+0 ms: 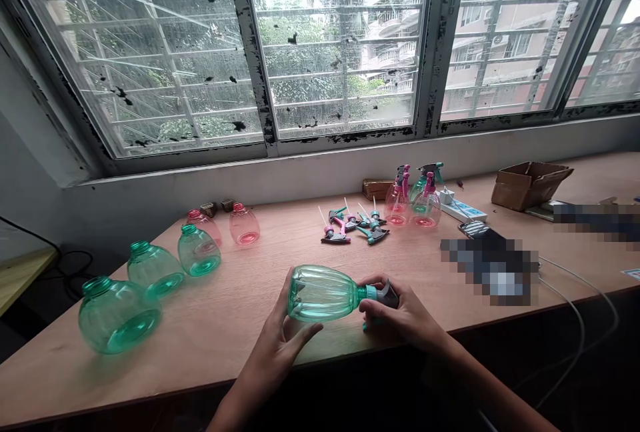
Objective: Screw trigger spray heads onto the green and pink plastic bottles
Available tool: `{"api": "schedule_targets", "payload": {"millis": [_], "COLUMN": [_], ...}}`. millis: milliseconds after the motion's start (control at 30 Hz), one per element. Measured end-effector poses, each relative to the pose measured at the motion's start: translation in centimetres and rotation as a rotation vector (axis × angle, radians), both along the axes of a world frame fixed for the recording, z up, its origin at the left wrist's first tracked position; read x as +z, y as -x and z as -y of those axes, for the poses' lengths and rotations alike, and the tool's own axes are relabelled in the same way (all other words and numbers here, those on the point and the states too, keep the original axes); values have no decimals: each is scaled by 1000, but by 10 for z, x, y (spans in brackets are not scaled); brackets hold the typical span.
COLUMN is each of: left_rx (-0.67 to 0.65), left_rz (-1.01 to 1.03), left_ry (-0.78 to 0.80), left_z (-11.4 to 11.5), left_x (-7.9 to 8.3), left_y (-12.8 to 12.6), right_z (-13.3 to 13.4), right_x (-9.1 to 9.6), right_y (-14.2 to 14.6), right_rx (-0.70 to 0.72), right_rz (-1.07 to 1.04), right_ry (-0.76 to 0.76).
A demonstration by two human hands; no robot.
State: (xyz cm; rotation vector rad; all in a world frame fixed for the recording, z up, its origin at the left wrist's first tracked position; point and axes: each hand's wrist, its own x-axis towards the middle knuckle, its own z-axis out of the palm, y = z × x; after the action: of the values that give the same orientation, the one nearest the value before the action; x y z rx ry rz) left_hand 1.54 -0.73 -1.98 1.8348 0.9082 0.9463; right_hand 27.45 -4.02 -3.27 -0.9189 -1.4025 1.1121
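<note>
A clear green spray bottle (325,293) lies sideways in the air over the table's front edge, its base to the left. My left hand (283,335) holds the bottle's base end, thumb below it. Around the neck, the fingers of my right hand (395,312) grip the dark grey and teal spray head (384,293), which partly hides behind them. Beyond my hands lies a pile of loose spray heads (357,224) in pink, teal and grey, some with thin tubes sticking up.
Open green bottles (120,315) and pink bottles (245,225) stand on the left. Several bottles with spray heads (398,204) stand at the back, near a white power strip (463,207). A cardboard box (527,185), a phone (473,230) and cables (583,325) are on the right.
</note>
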Motion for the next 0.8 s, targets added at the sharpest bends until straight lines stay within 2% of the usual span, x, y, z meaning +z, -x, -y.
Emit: {"api": "schedule_targets", "payload": {"millis": [233,467,800], "left_rx": [-31,7,-12], "left_rz": [10,-38,-22], "left_ry": [57,-43,-18], "left_z": [-1,-2,-3], "left_x": [3,-1,-2], "left_y": [1,0,1], "right_z": [-1,0,-1], "right_x": [-1,0,-3], "right_y": [-1,-1,-1], "right_rx": [-4,-19,-10], "right_rz": [8,3,20], "right_ry": [-9,10,-12]}}
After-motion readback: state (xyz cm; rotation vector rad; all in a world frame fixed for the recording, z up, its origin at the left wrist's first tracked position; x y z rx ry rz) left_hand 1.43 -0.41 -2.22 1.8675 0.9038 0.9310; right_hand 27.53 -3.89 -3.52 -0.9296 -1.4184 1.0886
